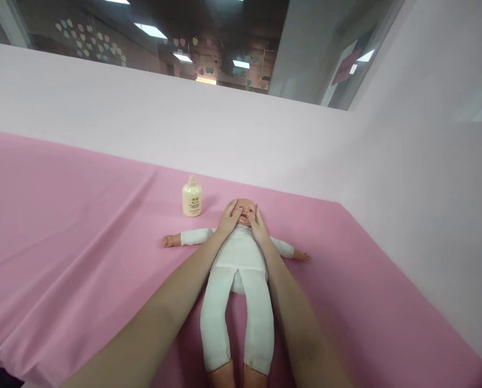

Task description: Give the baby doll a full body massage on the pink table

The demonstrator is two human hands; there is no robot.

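Observation:
A baby doll (pixel 241 250) with a white cloth body lies on its back, arms spread and its head at the far end. My left hand (pixel 228 218) rests along the left side of the doll's face, with the thumb on the cheek near the mouth. Against the opposite side lies my right hand (pixel 259 223), its thumb also on the cheek. Both hands have their fingers stretched out along the head. Between the thumbs, the doll's eyes and mouth show in part. A cream pump bottle (pixel 192 199) stands upright, left of the head and apart from my hands.
A pink cloth (pixel 115 226) covers the surface under the doll, with folds on the left. Behind it rises a white wall (pixel 144 113) with a dark window (pixel 225 32) above. Another white wall (pixel 419 178) borders the right side.

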